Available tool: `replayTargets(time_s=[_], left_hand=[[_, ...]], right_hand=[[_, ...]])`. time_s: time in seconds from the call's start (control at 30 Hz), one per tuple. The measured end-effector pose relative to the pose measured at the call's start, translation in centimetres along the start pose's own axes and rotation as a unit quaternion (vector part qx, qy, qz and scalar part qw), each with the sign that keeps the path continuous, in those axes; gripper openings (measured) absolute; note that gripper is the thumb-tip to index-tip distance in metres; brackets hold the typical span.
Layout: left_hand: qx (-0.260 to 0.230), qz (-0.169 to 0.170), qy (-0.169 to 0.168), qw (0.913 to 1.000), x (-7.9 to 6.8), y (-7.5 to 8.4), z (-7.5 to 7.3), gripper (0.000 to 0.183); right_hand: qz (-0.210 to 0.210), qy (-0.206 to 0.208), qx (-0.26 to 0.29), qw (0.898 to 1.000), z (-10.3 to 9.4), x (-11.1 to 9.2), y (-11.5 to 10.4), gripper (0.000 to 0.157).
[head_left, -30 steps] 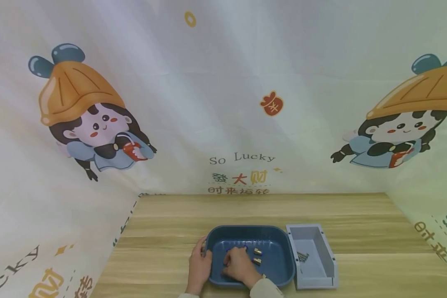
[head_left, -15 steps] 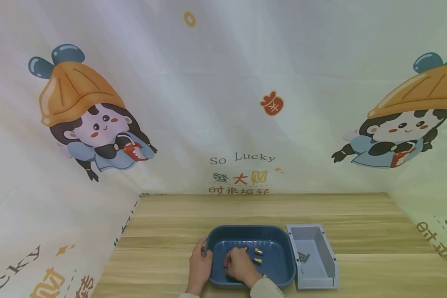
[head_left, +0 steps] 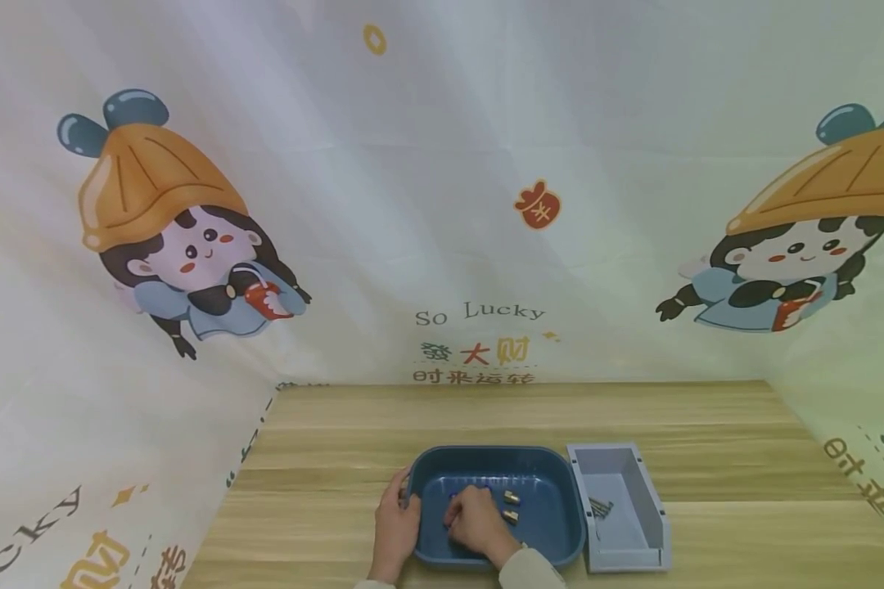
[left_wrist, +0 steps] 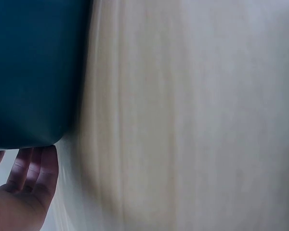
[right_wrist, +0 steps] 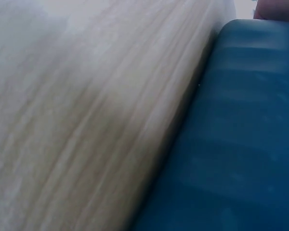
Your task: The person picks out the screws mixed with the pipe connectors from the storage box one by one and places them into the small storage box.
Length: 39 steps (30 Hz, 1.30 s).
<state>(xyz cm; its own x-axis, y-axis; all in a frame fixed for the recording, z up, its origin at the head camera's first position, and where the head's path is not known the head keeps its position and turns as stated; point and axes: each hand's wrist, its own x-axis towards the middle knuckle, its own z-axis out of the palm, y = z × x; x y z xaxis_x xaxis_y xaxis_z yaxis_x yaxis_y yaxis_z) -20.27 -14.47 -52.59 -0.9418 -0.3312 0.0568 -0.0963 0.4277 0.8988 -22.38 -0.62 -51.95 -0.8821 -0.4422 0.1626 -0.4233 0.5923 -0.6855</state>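
A dark blue tub (head_left: 560,536) stands on the table. My left hand (head_left: 395,528) grips its left side, with the thumb at the rim; in the left wrist view the fingers (left_wrist: 47,168) press on the outer wall. Inside the tub, my right hand (head_left: 480,522) reaches down with bent fingers, and whatever may be between the fingertips is hidden. Right of that hand lie two brass-coloured fittings, the farther fitting (head_left: 511,496) and the nearer fitting (head_left: 511,517). Small blue bits (head_left: 453,495) show just beyond the right hand, partly covered by it.
A grey open-front bin (head_left: 651,491) stands against the tub's right side, holding several screws (head_left: 600,508). Under both is a wood-grain table (head_left: 302,491). A printed cloth (head_left: 383,245) hangs behind and along both sides.
My right hand has shifted slightly to the right and away from me inside the tub. The left hand keeps its place on the tub's side.
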Motion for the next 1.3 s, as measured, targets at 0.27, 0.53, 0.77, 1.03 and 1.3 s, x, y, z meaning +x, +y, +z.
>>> replayTargets(time_s=[0.27,0.53,0.77,1.03,1.3], left_hand=[[-0.006,0.005,0.004,1.0,-0.1,-0.1,-0.1,0.044],[-0.01,-0.004,-0.003,0.9999,-0.1,-0.2,-0.1,0.044],[-0.007,0.003,0.003,1.0,-0.1,-0.3,0.0,0.043],[-0.012,0.016,0.005,0.9998,0.0,-0.1,-0.1,0.043],[-0.015,0.01,0.005,0.9998,-0.1,-0.2,0.0,0.043]], right_hand=[[-0.02,0.03,0.044,0.998,-0.4,0.4,0.2,0.016],[-0.017,0.046,0.071,0.996,-0.9,0.6,0.3,0.015],[-0.004,0.065,0.054,0.996,-1.8,0.6,0.4,0.012],[0.004,0.076,0.062,0.995,-3.2,0.5,0.8,0.01],[0.02,0.071,0.062,0.995,-4.8,0.1,1.5,0.01]])
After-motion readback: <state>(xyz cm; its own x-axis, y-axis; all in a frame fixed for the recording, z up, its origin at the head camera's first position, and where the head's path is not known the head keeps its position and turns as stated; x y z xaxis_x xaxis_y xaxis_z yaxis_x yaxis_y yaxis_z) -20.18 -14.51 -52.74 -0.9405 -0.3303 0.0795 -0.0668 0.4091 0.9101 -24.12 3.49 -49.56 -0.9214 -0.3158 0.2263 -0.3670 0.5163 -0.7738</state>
